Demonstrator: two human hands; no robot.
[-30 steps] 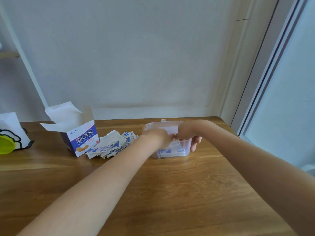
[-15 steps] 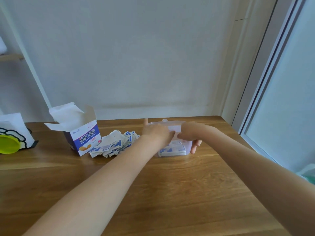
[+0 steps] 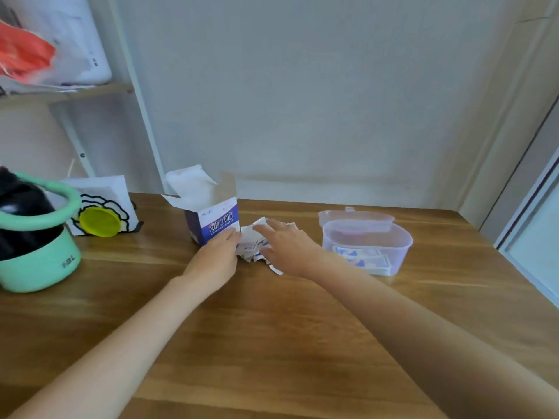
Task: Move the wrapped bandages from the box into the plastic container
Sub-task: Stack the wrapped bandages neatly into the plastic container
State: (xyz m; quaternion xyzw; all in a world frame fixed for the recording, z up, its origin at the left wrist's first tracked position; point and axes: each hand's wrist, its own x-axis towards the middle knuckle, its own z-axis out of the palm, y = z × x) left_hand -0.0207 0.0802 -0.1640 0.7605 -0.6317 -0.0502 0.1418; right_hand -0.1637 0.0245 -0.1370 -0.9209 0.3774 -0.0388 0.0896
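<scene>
A blue and white bandage box (image 3: pixel 216 219) stands open on the wooden table (image 3: pixel 272 328). To its right lies a loose pile of wrapped bandages (image 3: pixel 252 240). My left hand (image 3: pixel 216 257) rests at the pile's left edge, close to the box front, its fingers hidden from here. My right hand (image 3: pixel 287 244) lies over the pile's right side with fingers spread and fairly straight. The clear plastic container (image 3: pixel 367 246) stands further right with several wrapped bandages flat on its bottom. Its lid (image 3: pixel 355 217) lies behind it.
A mint green and black jug (image 3: pixel 33 237) stands at the left edge. A white holder with a yellow disc (image 3: pixel 101 217) sits behind it. A shelf with bags (image 3: pixel 48 49) hangs at the upper left. A wall and door frame (image 3: pixel 526 176) bound the table's back and right.
Both hands left the plastic container and moved left to the pile of bandages beside the box. The camera turned left, bringing the jug and shelf into view.
</scene>
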